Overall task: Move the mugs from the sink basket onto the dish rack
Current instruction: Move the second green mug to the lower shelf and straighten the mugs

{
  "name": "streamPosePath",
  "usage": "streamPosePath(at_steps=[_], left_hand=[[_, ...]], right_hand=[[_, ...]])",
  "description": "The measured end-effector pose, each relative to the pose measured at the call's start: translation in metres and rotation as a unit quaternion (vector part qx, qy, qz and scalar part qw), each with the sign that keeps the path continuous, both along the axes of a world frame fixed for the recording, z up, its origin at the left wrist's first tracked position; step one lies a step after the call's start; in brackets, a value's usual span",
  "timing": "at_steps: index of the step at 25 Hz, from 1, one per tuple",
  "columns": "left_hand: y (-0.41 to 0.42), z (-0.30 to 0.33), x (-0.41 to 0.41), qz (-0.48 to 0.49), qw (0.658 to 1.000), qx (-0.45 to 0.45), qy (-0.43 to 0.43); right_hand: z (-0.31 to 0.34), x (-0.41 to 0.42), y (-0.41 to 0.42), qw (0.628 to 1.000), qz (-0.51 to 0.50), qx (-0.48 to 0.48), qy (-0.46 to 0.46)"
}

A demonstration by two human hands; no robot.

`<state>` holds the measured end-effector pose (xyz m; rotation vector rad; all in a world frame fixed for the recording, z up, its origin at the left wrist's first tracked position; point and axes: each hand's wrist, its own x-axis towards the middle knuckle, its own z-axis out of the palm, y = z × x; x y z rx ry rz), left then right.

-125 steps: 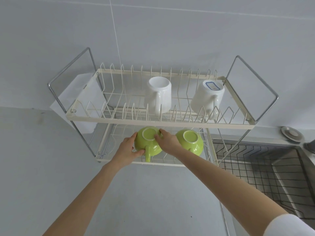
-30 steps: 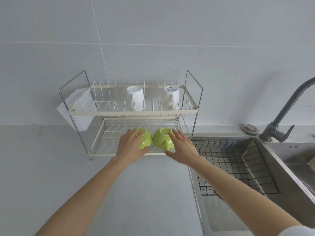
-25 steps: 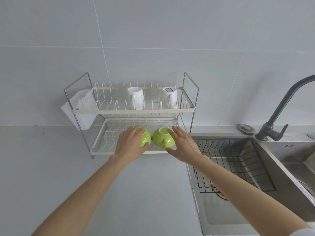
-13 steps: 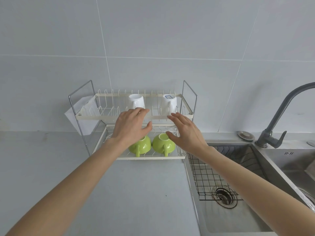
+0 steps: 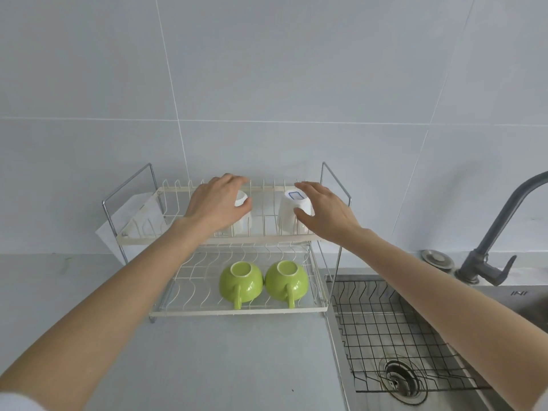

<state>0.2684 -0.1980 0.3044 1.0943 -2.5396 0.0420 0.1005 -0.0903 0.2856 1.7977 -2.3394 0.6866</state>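
On the rack's (image 5: 207,240) top tier, white mugs (image 5: 292,215) are neared by spread, empty hands (image 5: 218,203); glazed, slippery, breakable — bodies best gripped.

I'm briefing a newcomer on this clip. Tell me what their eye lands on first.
Two bright green mugs sit upside down, side by side, on the lower tier of the dish rack. Above them, the left hand and right hand reach over the upper tier, each at a white mug. The sink basket on the right holds no mugs.
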Motion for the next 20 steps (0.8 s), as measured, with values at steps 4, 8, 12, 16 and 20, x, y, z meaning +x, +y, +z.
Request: streamPosePath(at_steps=[4, 8, 12, 16, 20], left_hand=[[-0.032, 0.000, -0.011, 0.007, 0.997, 0.056, -0.057], [-0.058, -0.011, -0.019, 0.011, 0.988, 0.131, -0.077], [-0.069, -0.026, -0.022, 0.007, 0.985, 0.169, -0.038], [-0.067, -0.030, -0.030, -0.012, 0.985, 0.170, -0.006], [-0.062, -0.030, -0.042, -0.023, 0.983, 0.183, 0.008]], right_hand=[[0.005, -0.016, -0.030, 0.998, -0.004, 0.065, 0.002], [0.006, -0.025, -0.056, 0.991, -0.004, 0.124, -0.049], [-0.002, -0.027, -0.068, 0.983, -0.007, 0.149, -0.103], [-0.008, -0.027, -0.068, 0.984, -0.010, 0.133, -0.121], [-0.010, -0.025, -0.068, 0.986, -0.015, 0.123, -0.109]])
